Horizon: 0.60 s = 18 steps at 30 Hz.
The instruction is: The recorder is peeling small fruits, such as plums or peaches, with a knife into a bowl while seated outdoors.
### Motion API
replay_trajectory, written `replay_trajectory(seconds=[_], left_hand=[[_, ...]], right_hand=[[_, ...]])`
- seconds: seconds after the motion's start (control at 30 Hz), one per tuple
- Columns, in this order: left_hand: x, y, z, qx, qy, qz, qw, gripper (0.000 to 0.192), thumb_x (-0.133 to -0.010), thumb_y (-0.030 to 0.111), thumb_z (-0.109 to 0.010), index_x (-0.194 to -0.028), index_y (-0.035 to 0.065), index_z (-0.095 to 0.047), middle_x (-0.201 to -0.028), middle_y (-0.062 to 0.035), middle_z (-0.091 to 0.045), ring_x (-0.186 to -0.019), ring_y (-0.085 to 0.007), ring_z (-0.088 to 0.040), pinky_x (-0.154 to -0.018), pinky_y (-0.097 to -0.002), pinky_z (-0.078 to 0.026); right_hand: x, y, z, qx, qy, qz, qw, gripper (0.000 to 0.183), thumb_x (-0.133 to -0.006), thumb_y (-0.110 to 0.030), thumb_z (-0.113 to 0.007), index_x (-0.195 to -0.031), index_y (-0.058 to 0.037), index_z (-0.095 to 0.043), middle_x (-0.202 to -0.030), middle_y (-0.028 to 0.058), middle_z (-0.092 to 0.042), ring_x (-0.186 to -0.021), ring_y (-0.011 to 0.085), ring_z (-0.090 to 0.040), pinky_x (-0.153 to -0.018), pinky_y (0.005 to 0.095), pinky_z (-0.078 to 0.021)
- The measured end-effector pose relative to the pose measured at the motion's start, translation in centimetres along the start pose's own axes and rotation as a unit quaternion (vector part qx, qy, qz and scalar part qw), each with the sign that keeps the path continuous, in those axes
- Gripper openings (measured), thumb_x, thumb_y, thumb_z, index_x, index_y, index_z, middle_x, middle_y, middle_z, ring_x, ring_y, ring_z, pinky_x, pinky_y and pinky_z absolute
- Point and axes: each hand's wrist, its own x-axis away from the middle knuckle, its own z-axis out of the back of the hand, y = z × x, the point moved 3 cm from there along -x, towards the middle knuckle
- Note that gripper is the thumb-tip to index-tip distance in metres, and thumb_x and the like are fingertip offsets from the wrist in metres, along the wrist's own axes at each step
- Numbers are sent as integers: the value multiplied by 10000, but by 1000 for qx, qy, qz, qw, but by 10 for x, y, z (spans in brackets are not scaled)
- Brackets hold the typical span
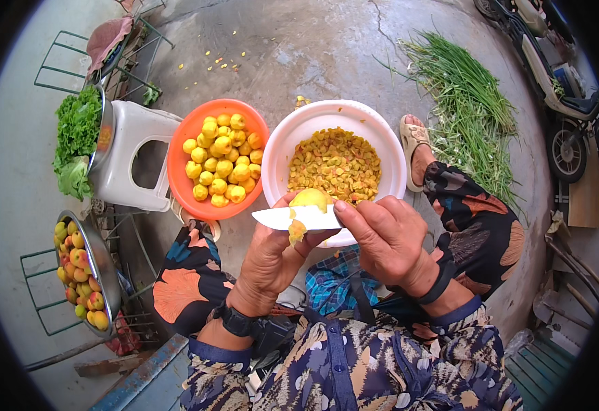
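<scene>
In my left hand (274,251) is a yellow fruit (308,197), apparently an apricot or small peach, with its skin cut away on the side that shows. My right hand (394,239) grips a knife (304,218), its handle hidden by the fingers. The broad pale blade lies across the near side of the fruit, pointing left. Bits of yellow peel (296,234) cling to the blade. Both hands are above the near rim of a white basin (279,154), which holds many peel pieces (330,164). Peeled yellow fruits (222,145) fill an orange basin (186,198) touching it on the left.
A metal bowl of unpeeled fruit (109,272) stands at left on a green metal rack (37,303). Behind it, lettuce (76,133) sits in another bowl beside a white plastic stool (125,180). Green onions (469,103) lie on the concrete floor at right, near a parked scooter (541,77).
</scene>
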Motion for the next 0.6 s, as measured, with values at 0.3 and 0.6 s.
replay_trajectory(seconds=[0.3,0.6], left_hand=[[0,9,-7,-69,-27,15,997,936,-770,493,-826,-1440,1,-396,-1356,-189,-549,-1247,-288,-575,-1062,-457,-493],[3,19,-22,-5,-85,38,996,695,-806,128,-758,-1396,-30,-427,-1290,-221,-593,-1180,-341,-631,-1012,-461,-529]], right_hand=[[-2,0,2,-63,5,14,998,561,-621,-73,-638,-1172,8,-705,-843,77,-626,-621,193,-568,-491,339,-449],[3,27,1,-51,24,-92,994,471,-642,-35,-643,-1105,14,-713,-826,98,-651,-665,246,-619,-534,351,-480]])
